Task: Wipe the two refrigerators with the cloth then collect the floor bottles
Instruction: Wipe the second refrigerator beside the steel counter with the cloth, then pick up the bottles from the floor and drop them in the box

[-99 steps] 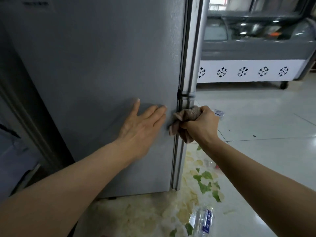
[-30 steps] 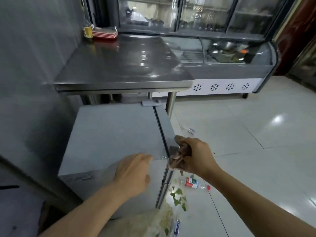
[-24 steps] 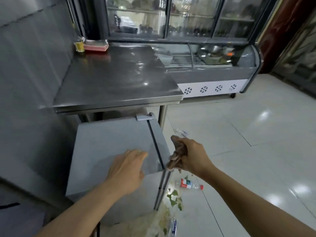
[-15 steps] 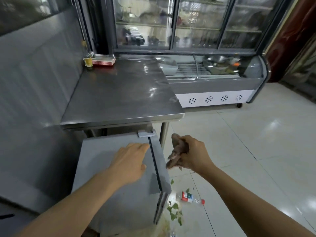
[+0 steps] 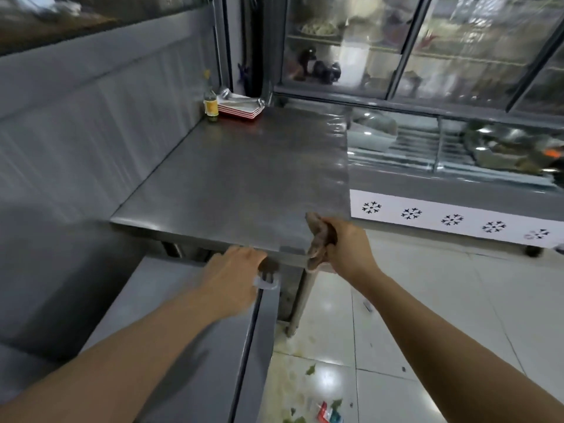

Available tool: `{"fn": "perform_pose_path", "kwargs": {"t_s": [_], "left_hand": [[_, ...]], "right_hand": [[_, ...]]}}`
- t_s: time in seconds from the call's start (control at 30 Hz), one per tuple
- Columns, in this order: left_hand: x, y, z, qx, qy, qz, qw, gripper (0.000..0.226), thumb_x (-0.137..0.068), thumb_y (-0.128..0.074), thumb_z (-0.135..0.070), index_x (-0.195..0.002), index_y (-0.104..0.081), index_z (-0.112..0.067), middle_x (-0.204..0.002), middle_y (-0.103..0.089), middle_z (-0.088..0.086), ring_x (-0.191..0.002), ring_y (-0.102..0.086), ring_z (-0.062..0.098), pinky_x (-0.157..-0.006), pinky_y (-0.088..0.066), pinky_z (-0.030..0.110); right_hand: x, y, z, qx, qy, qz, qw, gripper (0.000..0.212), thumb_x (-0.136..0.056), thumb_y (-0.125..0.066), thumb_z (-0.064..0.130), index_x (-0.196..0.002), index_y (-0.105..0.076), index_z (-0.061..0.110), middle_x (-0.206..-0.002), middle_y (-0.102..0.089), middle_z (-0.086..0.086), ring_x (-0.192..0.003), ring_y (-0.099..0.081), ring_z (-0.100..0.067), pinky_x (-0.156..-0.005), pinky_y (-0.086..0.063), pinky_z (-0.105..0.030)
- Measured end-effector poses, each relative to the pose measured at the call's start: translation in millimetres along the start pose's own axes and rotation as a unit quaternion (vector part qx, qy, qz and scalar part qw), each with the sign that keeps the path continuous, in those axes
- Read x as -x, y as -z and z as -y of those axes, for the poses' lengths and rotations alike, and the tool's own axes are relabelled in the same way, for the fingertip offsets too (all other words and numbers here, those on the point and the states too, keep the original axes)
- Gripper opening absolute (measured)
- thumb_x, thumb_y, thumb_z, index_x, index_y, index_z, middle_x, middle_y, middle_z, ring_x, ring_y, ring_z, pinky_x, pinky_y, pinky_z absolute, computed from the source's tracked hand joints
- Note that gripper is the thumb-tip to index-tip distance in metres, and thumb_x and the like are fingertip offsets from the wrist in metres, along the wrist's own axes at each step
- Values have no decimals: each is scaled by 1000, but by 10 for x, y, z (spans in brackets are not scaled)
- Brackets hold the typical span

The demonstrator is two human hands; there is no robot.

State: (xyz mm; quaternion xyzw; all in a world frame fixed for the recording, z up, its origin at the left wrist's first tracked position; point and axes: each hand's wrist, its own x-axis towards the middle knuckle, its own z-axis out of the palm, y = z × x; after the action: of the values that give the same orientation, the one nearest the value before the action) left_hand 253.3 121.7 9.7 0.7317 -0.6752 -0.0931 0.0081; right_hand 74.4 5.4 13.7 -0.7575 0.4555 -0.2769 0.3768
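Floor [image 5: 457, 315]: pale glossy tiles, right of and below the right hand's fingers; green scraps and a yellowish smear lie at the foot of the fridge.
Display freezer [image 5: 442, 221]: white snowflake band, curved glass above; beyond the right hand's fingers, well apart.
Steel table [image 5: 244, 178]: broad, dull grey; its front edge runs just past the fingertips of both hands.
Low refrigerator [image 5: 158, 300]: grey top tucked under the table's front edge, directly beneath the left hand's fingers; the door seam runs down just right of them.
Left hand [image 5: 235, 279]: reaches forward over the fridge top near its back right corner. Blurred by motion; fingers lie close together and bent a little at the tips, with nothing in them. Contact with the surface cannot be told.
Right hand [image 5: 345, 245]: raised at the table's front right corner, fingers curled tight round the cloth.
Cloth [image 5: 319, 239]: brown, bunched in the right fist; ends stick out above and below the fingers, against the table edge.
Hinge cap [image 5: 268, 282]: pale grey, just right of the left fingertips, partly hidden.
Red trays [image 5: 241, 106]: stacked at the table's far corner, far beyond the fingers.
Glass bottle [image 5: 210, 103]: yellow label, upright, just left of the trays.
Floor bottle [image 5: 328, 415]: red label, lying at the bottom edge, well below the right hand's fingers; cut off.
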Motion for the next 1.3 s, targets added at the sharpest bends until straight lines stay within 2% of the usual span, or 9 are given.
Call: {"fn": "perform_pose_path", "kwargs": {"t_s": [0.07, 0.13, 0.23, 0.3, 0.43, 0.5, 0.73, 1.07, 1.3], "left_hand": [[-149, 11, -19, -8, 18, 5, 1000, 55, -83, -58, -25, -135, -39, -22, -135, -47, 0, -125, -42, 21, -101, -40, 40], [-267, 3, -8, -16, 25, 7, 1000, 56, -83, -59, -27, -135, -39, -22, -135, -48, 0, -124, -43, 21, -100, -40, 39], [-379, -28, -6, -19, 37, 8, 999, 55, -84, -60, -28, -135, -38, -21, -133, -49, 1, -122, -44, 22, -97, -40, 38], [-415, -59, -14, -18, 41, 6, 999, 54, -85, -59, -29, -134, -39, -20, -132, -49, 2, -120, -44, 22, -95, -40, 36], [-364, -114, -38, -14, 54, 2, 998, 55, -86, -57, -28, -136, -37, -19, -135, -46, 3, -124, -41, 22, -99, -38, 38], [-301, -107, -48, -16, 57, 5, 998, 59, -86, -59, -28, -138, -34, -19, -138, -42, 3, -128, -37, 21, -103, -36, 39], [160, -1, 17, 13, 70, 12, 997, 63, -85, -59, -22, -141, -31, -14, -142, -37, 7, -130, -35, 24, -105, -35, 39], [1514, -186, 465, 17, 75, 58, 995, 67, -88, -52, -25, -146, -19, -17, -147, -32, 6, -131, -32, 25, -106, -29, 39], [2664, -537, 865, 20, 33, 98, 994, 60, -88, -53, -25, -141, -29, -16, -143, -37, 7, -129, -36, 26, -104, -33, 41]], "right_hand": [[-324, 12, -85, 11, 20, 7, 1000, 29, -81, -52, -10, -105, -61, 4, -68, -68, -8, -52, -68, -20, -46, -57, -34], [-635, -13, -187, 93, 41, 7, 995, 46, -75, -63, -6, -119, -59, 9, -96, -69, -10, -84, -68, -24, -64, -59, -38], [-952, -106, -390, 265, 50, 52, 961, 80, -67, -74, 3, -140, -43, 16, -141, -46, -8, -125, -42, -30, -101, -43, -41], [-1003, -177, -473, 321, 49, 103, 940, 72, -78, -66, 13, -142, -36, 19, -147, -38, -5, -133, -32, -29, -107, -34, -40], [-835, -261, -500, 307, 37, 160, 937, 60, -84, -60, 21, -138, -37, 18, -147, -36, -6, -139, -23, -35, -112, -29, -46], [-680, -251, -435, 295, 60, 161, 940, 54, -83, -62, 21, -132, -42, 19, -144, -38, -6, -137, -28, -31, -113, -28, -45], [46, -244, -28, 322, 86, 189, 924, 57, -81, -65, 13, -132, -40, 17, -140, -42, -7, -126, -41, -28, -100, -43, -41], [1417, -826, 552, 387, 75, 211, 894, 69, -86, -64, 24, -145, -30, 19, -154, -27, -5, -140, -24, -26, -112, -30, -41], [2643, -1442, 827, 387, 19, 217, 896, 68, -88, -61, 23, -147, -28, 20, -156, -21, -4, -142, -21, -25, -113, -26, -38]]}}
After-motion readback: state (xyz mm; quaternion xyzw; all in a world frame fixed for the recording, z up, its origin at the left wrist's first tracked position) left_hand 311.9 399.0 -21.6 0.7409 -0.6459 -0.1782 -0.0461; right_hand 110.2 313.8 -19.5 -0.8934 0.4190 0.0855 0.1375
